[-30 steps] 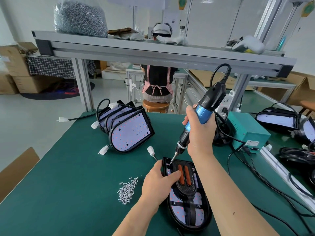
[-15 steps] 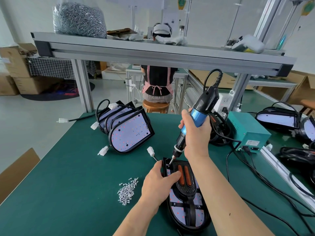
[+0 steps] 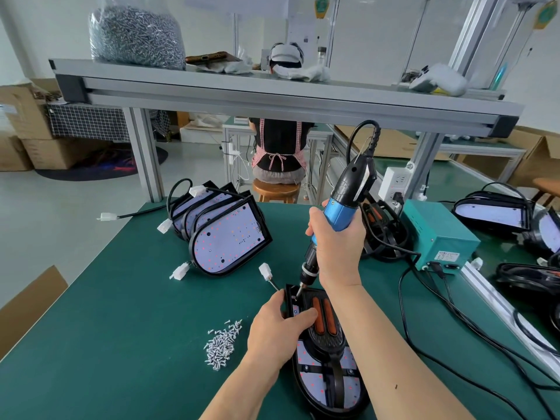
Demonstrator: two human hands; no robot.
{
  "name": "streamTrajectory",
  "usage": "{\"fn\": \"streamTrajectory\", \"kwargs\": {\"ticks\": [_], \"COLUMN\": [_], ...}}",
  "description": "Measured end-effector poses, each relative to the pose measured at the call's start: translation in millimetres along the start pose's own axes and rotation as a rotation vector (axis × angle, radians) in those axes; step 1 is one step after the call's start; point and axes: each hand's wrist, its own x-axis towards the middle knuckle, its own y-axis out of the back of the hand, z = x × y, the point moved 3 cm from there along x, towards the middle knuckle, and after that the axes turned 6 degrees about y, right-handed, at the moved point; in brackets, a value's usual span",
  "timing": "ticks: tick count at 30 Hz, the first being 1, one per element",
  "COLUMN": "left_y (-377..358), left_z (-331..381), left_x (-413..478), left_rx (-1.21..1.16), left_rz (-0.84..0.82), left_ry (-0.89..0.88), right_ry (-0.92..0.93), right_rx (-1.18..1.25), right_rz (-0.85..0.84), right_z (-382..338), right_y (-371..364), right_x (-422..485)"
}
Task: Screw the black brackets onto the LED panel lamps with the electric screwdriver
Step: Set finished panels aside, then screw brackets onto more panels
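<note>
On a green counter (image 3: 121, 344) beneath an aluminium shelf (image 3: 272, 95), a lamp (image 3: 327, 380) lies flat near the front edge with a black bracket (image 3: 327, 341) laid on top. The right hand (image 3: 336, 250) is wrapped round the blue-and-black screwdriver (image 3: 341, 212), its bit planted at the lamp's far left corner, while the left hand (image 3: 275, 331) grips the lamp's left edge, thumb on the bracket. Loose screws (image 3: 222, 344) lie just left of that hand, more lamps (image 3: 224, 234) lean in a row behind, and a teal box (image 3: 439, 241) stands to the right.
</note>
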Motion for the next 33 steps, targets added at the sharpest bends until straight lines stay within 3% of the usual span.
{"fn": "streamTrajectory", "kwargs": {"ticks": [12,23,33], "left_y": [0,0,2], "left_z": [-1,3,2], "left_x": [-1,-2,-3], "left_rx": [0.034,0.085,0.077], "left_rz": [0.032,0.037,0.019], "left_ry": [0.009,-0.034,-0.043], "right_ry": [-0.036,-0.048,0.003], "right_rx": [0.025,0.153,0.163], "right_rz": [-0.163,-0.082,-0.166], "right_z": [-3,-18,-63], "right_y": [-11,12,31], "right_x": [-6,-8,17]}}
